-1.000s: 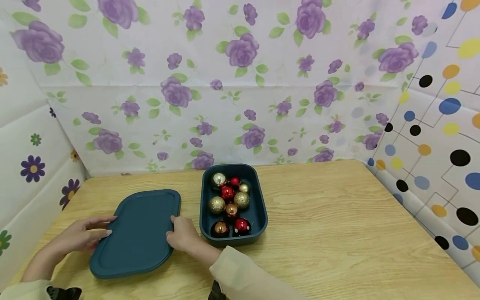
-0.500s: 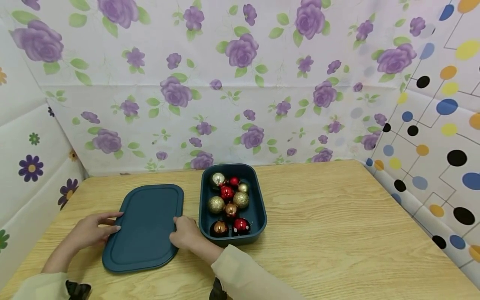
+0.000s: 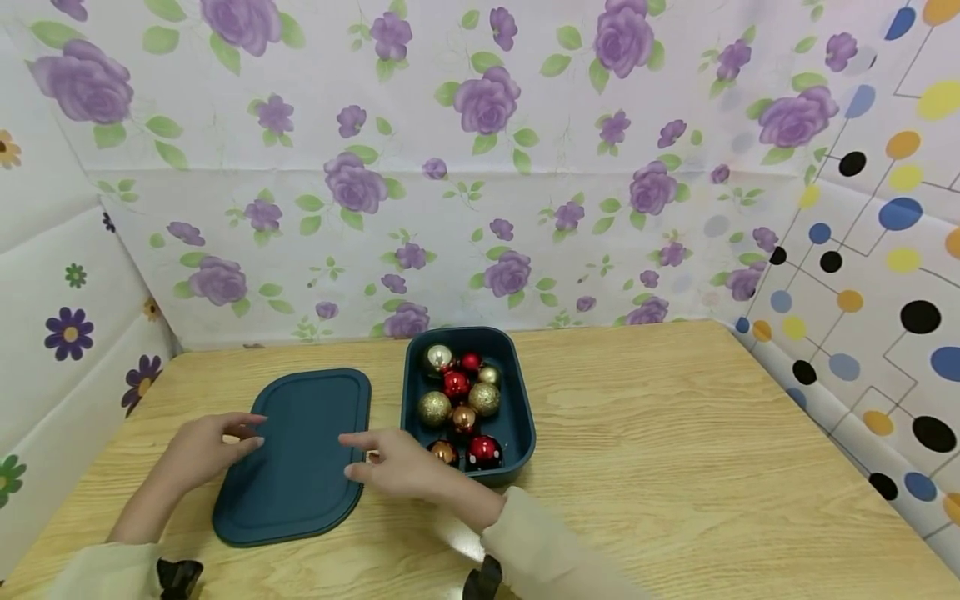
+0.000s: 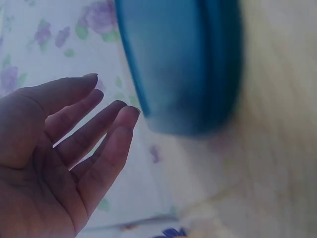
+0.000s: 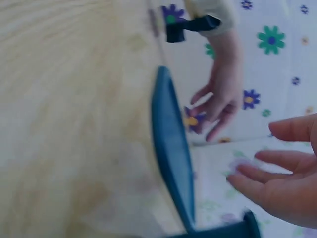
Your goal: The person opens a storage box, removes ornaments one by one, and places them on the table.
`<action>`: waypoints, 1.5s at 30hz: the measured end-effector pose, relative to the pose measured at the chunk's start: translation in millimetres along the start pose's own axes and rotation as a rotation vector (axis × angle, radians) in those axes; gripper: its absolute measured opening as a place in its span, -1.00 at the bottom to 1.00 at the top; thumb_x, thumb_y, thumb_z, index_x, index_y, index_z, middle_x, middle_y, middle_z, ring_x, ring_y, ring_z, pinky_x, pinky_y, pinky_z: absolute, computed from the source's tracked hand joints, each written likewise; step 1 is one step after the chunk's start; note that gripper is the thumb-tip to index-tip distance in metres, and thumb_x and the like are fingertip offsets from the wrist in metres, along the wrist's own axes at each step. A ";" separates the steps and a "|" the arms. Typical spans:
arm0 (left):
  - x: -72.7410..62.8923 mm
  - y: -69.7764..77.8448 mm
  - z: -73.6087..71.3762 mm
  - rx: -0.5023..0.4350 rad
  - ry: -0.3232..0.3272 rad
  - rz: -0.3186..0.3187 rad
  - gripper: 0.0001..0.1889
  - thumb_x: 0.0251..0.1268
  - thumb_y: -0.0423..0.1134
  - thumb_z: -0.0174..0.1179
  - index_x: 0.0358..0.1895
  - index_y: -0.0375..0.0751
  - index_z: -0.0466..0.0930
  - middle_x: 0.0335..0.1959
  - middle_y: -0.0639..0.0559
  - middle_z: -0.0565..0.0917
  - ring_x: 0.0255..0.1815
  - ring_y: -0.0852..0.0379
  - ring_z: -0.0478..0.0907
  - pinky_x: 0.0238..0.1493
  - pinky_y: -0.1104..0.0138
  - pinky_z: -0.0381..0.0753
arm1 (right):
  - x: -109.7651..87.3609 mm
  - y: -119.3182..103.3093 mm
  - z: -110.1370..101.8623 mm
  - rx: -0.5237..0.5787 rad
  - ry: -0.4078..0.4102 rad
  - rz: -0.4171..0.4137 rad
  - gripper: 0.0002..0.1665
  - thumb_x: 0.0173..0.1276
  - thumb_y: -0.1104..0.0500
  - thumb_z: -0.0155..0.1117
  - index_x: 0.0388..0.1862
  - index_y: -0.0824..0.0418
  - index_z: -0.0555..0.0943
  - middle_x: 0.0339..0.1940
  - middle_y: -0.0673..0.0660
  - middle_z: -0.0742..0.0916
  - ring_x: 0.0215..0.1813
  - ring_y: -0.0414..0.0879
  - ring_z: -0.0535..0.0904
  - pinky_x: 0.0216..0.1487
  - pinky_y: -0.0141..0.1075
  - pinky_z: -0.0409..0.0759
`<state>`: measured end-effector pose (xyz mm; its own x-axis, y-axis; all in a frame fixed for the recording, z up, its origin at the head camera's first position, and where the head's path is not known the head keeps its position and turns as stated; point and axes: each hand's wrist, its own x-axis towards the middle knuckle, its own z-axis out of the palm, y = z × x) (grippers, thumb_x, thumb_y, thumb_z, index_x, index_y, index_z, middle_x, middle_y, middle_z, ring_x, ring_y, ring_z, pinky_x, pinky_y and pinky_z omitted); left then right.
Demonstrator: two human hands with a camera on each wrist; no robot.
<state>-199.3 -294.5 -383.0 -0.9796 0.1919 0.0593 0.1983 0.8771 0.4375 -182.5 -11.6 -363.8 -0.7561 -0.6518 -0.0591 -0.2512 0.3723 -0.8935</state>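
A dark blue rectangular lid (image 3: 303, 458) with rounded corners lies flat on the table at the left. My left hand (image 3: 198, 450) hovers over its left edge, fingers apart and relaxed. In the left wrist view that hand (image 4: 74, 148) holds nothing, beside the blurred lid (image 4: 183, 64). Over the lid's right edge is my right hand (image 3: 401, 462), its fingers loosely extended; the right wrist view shows a gap between this hand (image 5: 282, 173) and the lid (image 5: 173, 148). Right of the lid stands a matching blue box (image 3: 521, 417), its lower left corner hidden by my right hand.
Inside the box are several shiny and glittery Christmas baubles, among them a red one (image 3: 483, 452), a gold one (image 3: 434, 408) and a silver one (image 3: 438, 358). A wooden table (image 3: 675, 458) extends to the right. Patterned cloth walls (image 3: 480, 208) enclose the back and sides.
The lid has moved right and away from me, and now lies flat. Both hands have let go of it; the right hand has drawn back to the right, fingers spread.
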 end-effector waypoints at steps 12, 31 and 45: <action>13.8 72.6 10.8 -0.097 0.078 0.124 -0.67 0.19 -0.29 0.19 0.03 -0.30 0.55 -0.25 -0.18 0.66 -0.30 -0.07 0.61 -0.39 0.18 0.59 | -35.9 32.2 -90.4 -0.009 0.088 -0.078 -0.53 0.34 0.18 0.13 0.20 0.32 0.45 0.11 0.23 0.58 0.04 -0.02 0.56 -0.04 -0.33 0.54; 45.5 133.7 55.9 -0.513 -0.086 0.095 -0.51 0.29 -0.17 0.12 0.26 -0.22 0.33 0.14 -0.30 0.43 0.04 -0.17 0.46 -0.20 0.18 0.58 | -48.2 60.8 -120.6 -0.399 -0.059 -0.017 -0.52 0.11 0.17 0.38 0.03 0.29 0.56 -0.03 0.22 0.63 -0.05 0.07 0.54 -0.07 -0.24 0.53; 54.9 129.7 74.8 -0.856 -0.209 -0.069 -0.43 0.25 -0.38 0.12 0.34 -0.25 0.20 0.31 -0.36 0.17 0.17 -0.22 0.32 -0.14 0.18 0.59 | -41.1 55.2 -110.1 -0.586 -0.094 0.035 -0.59 -0.05 0.26 0.47 -0.16 0.28 0.61 -0.37 0.01 0.66 -0.42 -0.22 0.40 -0.37 -0.38 0.42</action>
<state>-225.0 -137.3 -390.2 -0.9461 0.3005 -0.1208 -0.0353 0.2750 0.9608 -231.8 108.5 -361.6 -0.7196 -0.6786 -0.1471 -0.5395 0.6797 -0.4969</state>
